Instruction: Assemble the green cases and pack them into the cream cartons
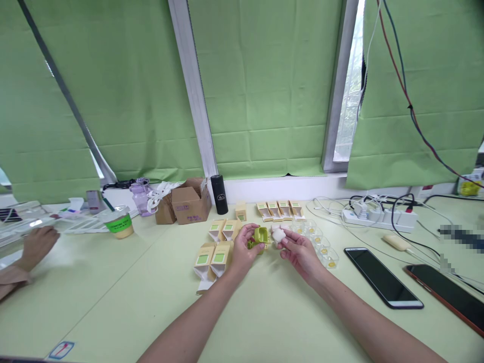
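Observation:
My left hand (243,250) is closed around a small green case (261,234) with a hollow facing up. Just to its right, my right hand (301,253) pinches a small white rounded piece (279,235), whose exact kind I cannot make out. A narrow gap separates the two items. Beside my left hand stand several open small cardboard boxes (204,258) with green windows. Clear plastic cups (322,242) with yellow centres lie beyond my right hand, partly hidden by it.
More small boxes (280,210) line the back. Behind them are a black bottle (219,194), a brown carton (191,201) and a drink cup (119,223). Phones (381,277), cables and a power strip (378,219) occupy the right. Another person's hand (38,246) is at far left.

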A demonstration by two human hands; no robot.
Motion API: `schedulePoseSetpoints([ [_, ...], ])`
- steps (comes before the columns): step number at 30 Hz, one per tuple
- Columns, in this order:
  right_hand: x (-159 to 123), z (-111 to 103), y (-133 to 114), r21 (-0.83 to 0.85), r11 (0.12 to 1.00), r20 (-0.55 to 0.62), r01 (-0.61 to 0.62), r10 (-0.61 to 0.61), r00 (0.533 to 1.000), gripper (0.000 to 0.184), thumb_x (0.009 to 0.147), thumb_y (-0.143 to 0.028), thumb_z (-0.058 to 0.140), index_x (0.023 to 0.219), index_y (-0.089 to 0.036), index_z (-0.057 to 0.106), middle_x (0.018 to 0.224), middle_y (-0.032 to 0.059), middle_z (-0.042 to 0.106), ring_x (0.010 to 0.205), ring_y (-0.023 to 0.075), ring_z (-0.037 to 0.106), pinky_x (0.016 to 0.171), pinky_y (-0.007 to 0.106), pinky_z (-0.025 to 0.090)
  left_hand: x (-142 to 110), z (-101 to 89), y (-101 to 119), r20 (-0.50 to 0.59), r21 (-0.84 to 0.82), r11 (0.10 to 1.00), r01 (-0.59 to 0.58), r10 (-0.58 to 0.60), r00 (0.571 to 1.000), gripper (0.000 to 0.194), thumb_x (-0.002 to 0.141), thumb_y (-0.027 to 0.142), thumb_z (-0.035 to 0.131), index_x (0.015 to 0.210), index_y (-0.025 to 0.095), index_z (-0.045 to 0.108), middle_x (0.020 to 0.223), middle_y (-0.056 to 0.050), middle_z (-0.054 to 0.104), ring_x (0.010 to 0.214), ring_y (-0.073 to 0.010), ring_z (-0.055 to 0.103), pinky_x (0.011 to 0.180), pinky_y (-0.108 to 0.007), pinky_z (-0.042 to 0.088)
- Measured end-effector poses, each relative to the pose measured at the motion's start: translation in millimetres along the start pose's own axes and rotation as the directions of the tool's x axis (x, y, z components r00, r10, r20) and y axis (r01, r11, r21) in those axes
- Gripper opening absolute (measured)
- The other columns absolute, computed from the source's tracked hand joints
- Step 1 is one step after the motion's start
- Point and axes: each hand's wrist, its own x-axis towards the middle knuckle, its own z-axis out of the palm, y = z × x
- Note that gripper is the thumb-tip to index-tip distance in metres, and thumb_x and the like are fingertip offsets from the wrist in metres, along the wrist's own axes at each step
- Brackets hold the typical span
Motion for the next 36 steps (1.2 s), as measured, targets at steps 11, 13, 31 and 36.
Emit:
schedulePoseSetpoints([
  [11,-6.2,5.3,-2.5,-0.199,0.977,-0.006,0.079,-0.082,0.997,0.051,0.061,-0.050,0.100,0.096,-0.018,0.081,0.085,0.0035,0.069,0.067,0.0122,0.052,0.051,0.022,0.045,-1.4,6.9,-3.8,-0.017,0.121,0.992,-0.035,0.038,0.999,0.049,0.070,0.012,0.083,0.115,0.022,0.066,0.122,-0.008,0.074,0.114,-0.0261,0.068,0.097,-0.037,0.047],
  [13,-4.8,4.9,-1.5,-0.233,0.968,-0.008,0.089,-0.094,0.996,0.053,0.060,-0.054,0.099,0.095,-0.018,0.081,0.084,0.0042,0.070,0.068,0.0131,0.053,0.051,0.023,0.045,-1.6,7.4,-4.8,-0.015,0.145,0.989,-0.038,0.041,0.999,0.050,0.069,0.011,0.084,0.115,0.022,0.067,0.122,-0.008,0.074,0.112,-0.0258,0.068,0.097,-0.037,0.047],
  [31,-1.1,-0.5,1.0,-0.334,0.938,-0.010,0.093,-0.103,0.995,0.057,0.058,-0.062,0.097,0.086,-0.015,0.082,0.066,0.0034,0.069,0.058,0.0152,0.057,0.051,0.028,0.049,-7.2,9.9,1.2,0.001,0.287,0.957,-0.054,0.056,0.998,0.053,0.066,0.007,0.090,0.114,0.029,0.080,0.122,-0.007,0.061,0.119,-0.0279,0.062,0.105,-0.041,0.049],
  [36,-0.7,-1.8,2.6,-0.357,0.927,-0.003,0.112,-0.121,0.993,0.057,0.061,-0.065,0.095,0.085,-0.016,0.081,0.064,0.0028,0.069,0.054,0.0147,0.057,0.052,0.030,0.049,-8.5,10.7,2.4,-0.001,0.298,0.953,-0.046,0.049,0.999,0.052,0.065,0.009,0.093,0.111,0.030,0.082,0.121,-0.006,0.057,0.117,-0.0275,0.061,0.106,-0.042,0.050],
])
